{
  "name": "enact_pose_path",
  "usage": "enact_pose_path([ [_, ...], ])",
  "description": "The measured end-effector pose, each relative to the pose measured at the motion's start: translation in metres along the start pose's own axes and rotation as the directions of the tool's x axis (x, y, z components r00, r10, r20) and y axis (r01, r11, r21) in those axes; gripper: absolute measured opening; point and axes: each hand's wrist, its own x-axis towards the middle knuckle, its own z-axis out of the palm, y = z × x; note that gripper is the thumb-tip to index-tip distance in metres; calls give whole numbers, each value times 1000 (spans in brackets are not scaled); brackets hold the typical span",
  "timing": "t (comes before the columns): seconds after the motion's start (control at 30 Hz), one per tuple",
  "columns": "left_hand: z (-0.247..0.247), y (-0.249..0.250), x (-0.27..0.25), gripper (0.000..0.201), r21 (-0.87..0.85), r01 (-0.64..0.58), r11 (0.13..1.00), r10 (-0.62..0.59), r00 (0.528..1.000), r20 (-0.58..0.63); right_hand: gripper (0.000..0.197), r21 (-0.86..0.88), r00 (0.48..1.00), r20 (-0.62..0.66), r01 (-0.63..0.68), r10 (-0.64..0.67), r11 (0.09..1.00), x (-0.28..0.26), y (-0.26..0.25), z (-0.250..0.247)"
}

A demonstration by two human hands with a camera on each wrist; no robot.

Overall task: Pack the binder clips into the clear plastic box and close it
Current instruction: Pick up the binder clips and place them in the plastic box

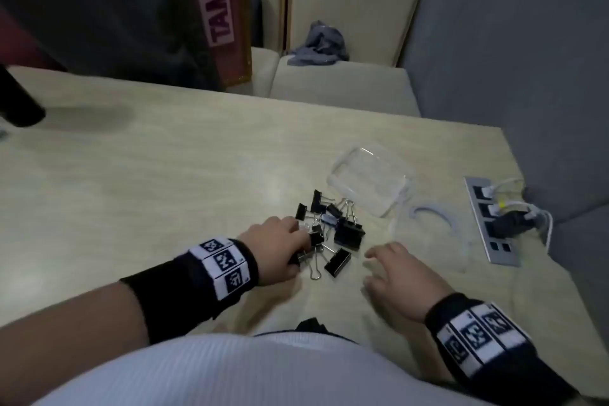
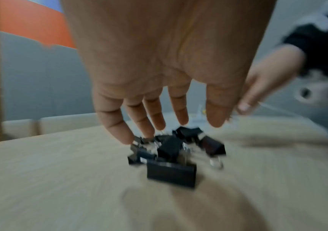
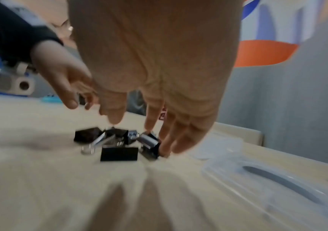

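My left hand [image 1: 280,249] sits at the left edge of the binder clips [image 1: 333,231], fingers loosely curled down over the nearest ones; in the head view a clip or two looks tucked under my fingertips, but the left wrist view shows my fingers spread and only touching the tops, so I cannot tell whether I am truly pinching one. The clips lie in a loose heap on the desk [image 1: 164,175], between my two hands, so the left one is nearer. My right hand [image 1: 400,277] hovers just right of the heap, fingers apart and relaxed, holding nothing. The clear plastic box [image 1: 370,186] lies open far and right of the heap, just beyond it, its long axis running from near-left to far-right. Its lid [image 1: 431,234] lies flat just right of my right hand. Any clip I lift must travel far and right to reach the box.
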Motion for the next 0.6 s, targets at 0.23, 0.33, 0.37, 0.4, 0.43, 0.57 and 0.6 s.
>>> enact_pose_path([
  [0.23, 26, -12, 15, 50, 137, -68, 988, 54, 993, 103, 63, -218, 996, -63, 46, -61, 975, 49, -6, 31],
  [0.33, 29, -18, 15, 39, 112, -69, 991, 62, 996, 70, 55, -207, 990, -142, -8, -22, 978, 54, -7, 37],
  [0.37, 29, -21, 16, 38, 99, -68, 993, 62, 996, 66, 49, -203, 985, -174, -25, -11, 979, 54, -10, 38],
  [0.4, 29, -23, 17, 39, 88, -73, 993, 67, 996, 67, 43, -209, 979, -205, -37, -6, 977, 56, -12, 40],
  [0.43, 28, -26, 18, 40, 77, -76, 994, 71, 995, 72, 38, -222, 973, -231, -50, -2, 974, 56, -14, 41],
  [0.57, 24, -31, 23, 45, 86, -86, 993, 77, 992, 97, 54, -237, 967, -255, -52, -10, 970, 62, -15, 43],
  [0.6, 23, -31, 24, 45, 88, -87, 992, 78, 992, 99, 59, -253, 971, -238, -43, -19, 967, 63, -15, 43],
])
